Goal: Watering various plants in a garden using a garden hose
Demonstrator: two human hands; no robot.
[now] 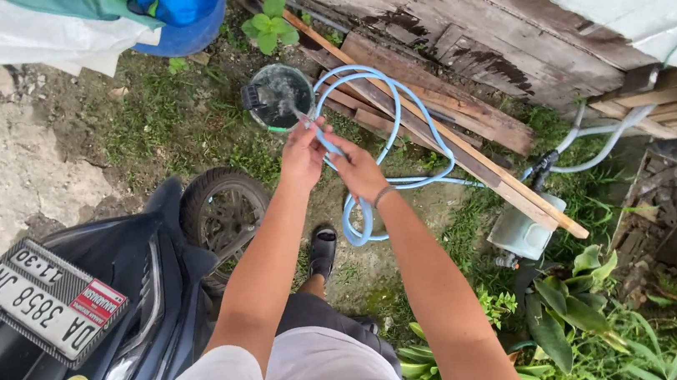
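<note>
**Hose Held in Both Hands Over the Water Bucket**

The left hand (301, 156) is raised in front of the body with its fingers closed around the light blue hose (399, 125) near the nozzle end. The right hand (357, 171) sits just beside it, slightly lower, and also grips the hose, at a point a little further along its length. A thin band circles the right wrist.

From the hands, the hose rises in a wide loop over the weathered wooden planks (448, 111), curves back down, and forms a second, smaller loop that hangs below the right hand. Another run continues to the right toward a dark fitting (544, 167) above a pale green box (519, 234).

The nozzle end points toward a round dark bucket (282, 95) that stands on the grass beyond the hands. The bucket contains water, and the surface is disturbed.

A dark scooter (76, 326) stands at the person's left, its front wheel (224, 214) near the bucket. One sandalled foot (322, 250) rests on bare ground below the hands. A blue barrel (182, 14) stands at the upper edge of the view.
</note>
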